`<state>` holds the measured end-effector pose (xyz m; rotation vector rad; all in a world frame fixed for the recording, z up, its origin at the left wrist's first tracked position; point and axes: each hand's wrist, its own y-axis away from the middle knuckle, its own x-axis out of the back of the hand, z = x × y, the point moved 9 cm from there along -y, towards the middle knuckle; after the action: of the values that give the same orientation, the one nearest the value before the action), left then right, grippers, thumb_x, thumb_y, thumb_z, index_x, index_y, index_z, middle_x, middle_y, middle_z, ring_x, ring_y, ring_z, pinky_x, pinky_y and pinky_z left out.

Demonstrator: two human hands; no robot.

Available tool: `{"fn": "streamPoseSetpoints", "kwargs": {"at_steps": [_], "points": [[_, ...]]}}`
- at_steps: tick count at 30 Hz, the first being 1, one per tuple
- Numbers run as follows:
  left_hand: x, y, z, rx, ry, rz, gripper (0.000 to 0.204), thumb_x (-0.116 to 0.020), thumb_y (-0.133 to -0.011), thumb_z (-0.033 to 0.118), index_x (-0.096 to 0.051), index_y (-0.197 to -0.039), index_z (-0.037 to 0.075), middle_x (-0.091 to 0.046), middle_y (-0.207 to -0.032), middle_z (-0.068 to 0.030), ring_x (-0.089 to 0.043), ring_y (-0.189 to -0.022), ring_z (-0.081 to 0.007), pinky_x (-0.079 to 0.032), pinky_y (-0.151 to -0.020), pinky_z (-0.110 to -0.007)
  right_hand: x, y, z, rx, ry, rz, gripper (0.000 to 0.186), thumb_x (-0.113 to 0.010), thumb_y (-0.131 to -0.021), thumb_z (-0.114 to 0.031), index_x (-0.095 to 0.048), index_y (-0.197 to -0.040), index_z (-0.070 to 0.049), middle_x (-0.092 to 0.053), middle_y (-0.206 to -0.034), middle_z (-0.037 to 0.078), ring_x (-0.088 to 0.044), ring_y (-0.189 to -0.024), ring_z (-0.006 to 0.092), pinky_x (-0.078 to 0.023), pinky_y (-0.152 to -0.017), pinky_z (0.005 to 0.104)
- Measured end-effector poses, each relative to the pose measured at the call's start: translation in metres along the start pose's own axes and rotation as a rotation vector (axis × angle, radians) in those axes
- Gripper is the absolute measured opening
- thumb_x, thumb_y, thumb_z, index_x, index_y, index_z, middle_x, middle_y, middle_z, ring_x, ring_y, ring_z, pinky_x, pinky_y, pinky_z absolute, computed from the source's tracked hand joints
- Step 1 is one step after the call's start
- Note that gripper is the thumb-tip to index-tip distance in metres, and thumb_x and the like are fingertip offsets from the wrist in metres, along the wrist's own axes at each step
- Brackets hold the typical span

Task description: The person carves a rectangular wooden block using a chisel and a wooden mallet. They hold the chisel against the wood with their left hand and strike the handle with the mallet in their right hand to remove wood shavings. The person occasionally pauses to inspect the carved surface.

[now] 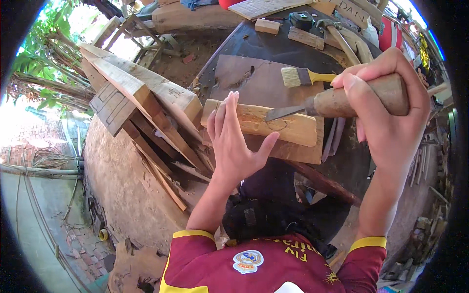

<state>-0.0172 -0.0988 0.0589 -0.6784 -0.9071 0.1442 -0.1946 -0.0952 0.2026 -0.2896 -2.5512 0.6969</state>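
My right hand is wrapped round the thick wooden handle of a chisel. The blade slants down to the left onto a pale rectangular wood piece, where a rough patch and a drawn curved line show. My left hand lies on the left part of that piece with its fingers stretched out and thumb apart, just left of the blade tip. Beneath the piece is a thin brown board on a dark work surface. A yellow-handled paintbrush lies just beyond the piece.
Long planks lean at the left with a marked wooden block. At the back are a tape measure, small offcuts and a hammer. A reddish wooden bar runs below the board.
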Motion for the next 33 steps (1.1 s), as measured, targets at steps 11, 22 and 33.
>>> {"fn": "streamPoseSetpoints", "kwargs": {"at_steps": [11,22,33], "points": [[-0.004,-0.023,0.003,0.036,0.067,-0.121,0.100,-0.073,-0.068,0.044,-0.020,-0.137,-0.005,-0.049,-0.124,-0.0220,-0.047,-0.115,-0.0341,-0.027,-0.103,-0.046,0.024,0.003,0.007,0.017,-0.138,0.080,0.011,-0.061,-0.077,-0.003,-0.050,-0.075,-0.005,-0.065,-0.076,0.011,-0.047,-0.045,0.0023,-0.031,-0.034,0.0152],[-0.005,-0.023,0.003,0.045,0.111,-0.120,0.094,-0.076,-0.065,0.046,-0.032,-0.134,-0.001,-0.055,-0.119,-0.0162,-0.046,-0.115,-0.0342,-0.035,-0.097,-0.042,0.004,0.001,0.012,0.125,-0.084,-0.018,0.011,-0.060,-0.077,-0.002,-0.050,-0.075,-0.004,-0.065,-0.075,0.010,-0.046,-0.045,0.0022,-0.032,-0.037,0.0159],[-0.005,-0.096,0.093,-0.193,0.797,-0.178,0.027,-0.068,-0.061,0.010,-0.058,-0.084,-0.002,-0.059,-0.071,-0.0212,-0.059,-0.068,-0.0376,-0.048,-0.060,-0.037,0.001,-0.001,-0.009,0.154,0.087,-0.088,0.008,-0.061,-0.082,-0.006,-0.055,-0.080,0.000,-0.060,-0.072,0.005,-0.055,-0.068,0.0071,-0.043,-0.064,0.0199]]}}
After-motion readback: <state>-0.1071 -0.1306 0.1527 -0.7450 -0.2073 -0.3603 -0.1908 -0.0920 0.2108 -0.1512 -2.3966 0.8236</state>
